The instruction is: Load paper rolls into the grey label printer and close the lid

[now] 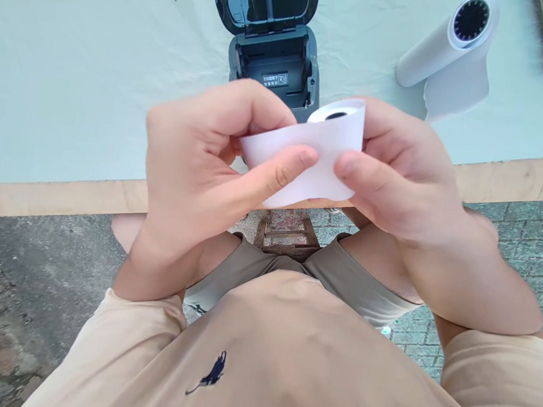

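Holding white paper roll [327,139], dark core [337,115], loose end [267,149] outstretched

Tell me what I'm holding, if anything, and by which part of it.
A white paper roll: your left hand pinches its unrolled end between thumb and fingers, and your right hand grips it at the rolled part.

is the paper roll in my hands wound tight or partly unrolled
Partly unrolled: a strip of paper runs from the paper roll in the right hand across to the left hand.
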Demonstrator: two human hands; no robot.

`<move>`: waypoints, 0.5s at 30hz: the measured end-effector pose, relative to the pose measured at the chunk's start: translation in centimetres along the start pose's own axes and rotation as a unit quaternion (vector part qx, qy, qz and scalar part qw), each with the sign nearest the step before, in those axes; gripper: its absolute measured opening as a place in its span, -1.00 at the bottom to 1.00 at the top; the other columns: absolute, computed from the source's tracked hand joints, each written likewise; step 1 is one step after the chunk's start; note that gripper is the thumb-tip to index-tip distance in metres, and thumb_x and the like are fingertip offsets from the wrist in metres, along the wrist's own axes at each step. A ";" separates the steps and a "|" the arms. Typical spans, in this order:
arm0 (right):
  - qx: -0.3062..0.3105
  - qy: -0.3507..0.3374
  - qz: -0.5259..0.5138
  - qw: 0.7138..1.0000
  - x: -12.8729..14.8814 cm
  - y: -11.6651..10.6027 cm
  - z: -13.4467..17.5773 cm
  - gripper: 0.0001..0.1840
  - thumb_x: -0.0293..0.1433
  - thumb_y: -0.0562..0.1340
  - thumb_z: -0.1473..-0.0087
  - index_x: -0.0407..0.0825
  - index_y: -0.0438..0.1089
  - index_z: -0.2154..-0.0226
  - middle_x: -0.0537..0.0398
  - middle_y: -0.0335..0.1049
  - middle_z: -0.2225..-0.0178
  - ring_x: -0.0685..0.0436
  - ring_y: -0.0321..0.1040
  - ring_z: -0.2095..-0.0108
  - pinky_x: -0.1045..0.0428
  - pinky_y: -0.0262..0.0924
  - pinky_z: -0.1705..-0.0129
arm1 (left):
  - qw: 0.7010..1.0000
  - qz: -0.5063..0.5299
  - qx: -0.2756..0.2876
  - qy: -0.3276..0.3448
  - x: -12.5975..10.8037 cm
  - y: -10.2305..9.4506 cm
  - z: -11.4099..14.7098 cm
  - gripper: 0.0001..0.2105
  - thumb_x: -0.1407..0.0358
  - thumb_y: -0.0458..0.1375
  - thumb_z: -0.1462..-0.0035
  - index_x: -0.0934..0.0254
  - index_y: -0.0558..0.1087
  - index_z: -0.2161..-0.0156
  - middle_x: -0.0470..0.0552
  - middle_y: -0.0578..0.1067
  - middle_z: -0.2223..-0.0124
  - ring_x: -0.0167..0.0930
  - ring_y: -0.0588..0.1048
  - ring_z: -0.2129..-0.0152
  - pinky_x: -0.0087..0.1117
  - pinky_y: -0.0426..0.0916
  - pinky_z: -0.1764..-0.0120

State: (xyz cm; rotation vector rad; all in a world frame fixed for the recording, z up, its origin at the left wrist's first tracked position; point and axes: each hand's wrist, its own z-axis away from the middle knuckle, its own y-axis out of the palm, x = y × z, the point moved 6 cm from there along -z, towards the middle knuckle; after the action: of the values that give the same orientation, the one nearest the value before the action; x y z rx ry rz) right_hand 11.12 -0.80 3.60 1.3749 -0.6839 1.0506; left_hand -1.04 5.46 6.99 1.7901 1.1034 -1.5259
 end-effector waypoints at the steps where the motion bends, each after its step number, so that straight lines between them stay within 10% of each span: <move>1: 0.007 -0.013 -0.011 1.000 0.0 -0.1 0.0 -0.87 -0.37 0.35 -0.30 0.00 0.47 0.10 0.25 0.51 0.22 0.13 0.51 0.21 0.20 0.50 0.19 | 1.000 0.001 -0.002 0.004 0.0 -0.1 0.0 -0.56 -0.18 0.29 -0.23 0.03 0.57 -0.04 -0.02 0.64 0.01 -0.02 0.60 -0.16 -0.08 0.68 0.15; 6: 0.000 -0.013 0.010 1.000 -0.3 -0.4 -0.1 -0.74 -0.28 0.37 -0.29 0.08 0.46 -0.01 0.21 0.54 0.13 0.06 0.50 0.20 0.14 0.46 0.22 | 1.000 0.002 -0.012 0.024 0.1 -0.9 0.4 -0.56 -0.19 0.27 -0.24 0.03 0.58 -0.03 -0.02 0.63 -0.01 -0.02 0.59 -0.17 -0.06 0.67 0.11; 11: -0.002 0.011 -0.012 1.000 -0.3 0.2 -0.2 -0.75 -0.26 0.35 -0.31 0.06 0.25 0.15 0.31 0.39 0.46 0.09 0.30 0.50 0.15 0.19 0.48 | 0.998 -0.046 0.004 0.030 0.1 -2.0 1.4 -0.70 -0.06 0.30 -0.29 0.05 0.61 0.02 -0.05 0.62 0.05 -0.08 0.63 -0.09 -0.08 0.63 0.09; 15: -0.031 0.044 0.050 0.997 -0.2 0.8 0.5 -0.51 -0.39 0.56 -0.01 0.06 0.29 0.17 0.29 0.46 0.39 0.05 0.36 0.45 0.11 0.23 0.47 | 0.989 -0.135 0.053 0.019 0.3 -1.7 2.1 -0.83 0.15 0.38 -0.27 0.09 0.63 0.07 -0.05 0.60 0.09 -0.21 0.65 0.04 -0.14 0.60 0.12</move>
State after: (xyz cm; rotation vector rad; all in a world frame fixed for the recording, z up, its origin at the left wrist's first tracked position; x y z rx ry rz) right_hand 10.40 -1.47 3.87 1.2449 -0.7205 1.1522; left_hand -3.57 4.66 6.39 1.8028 1.3509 -1.7409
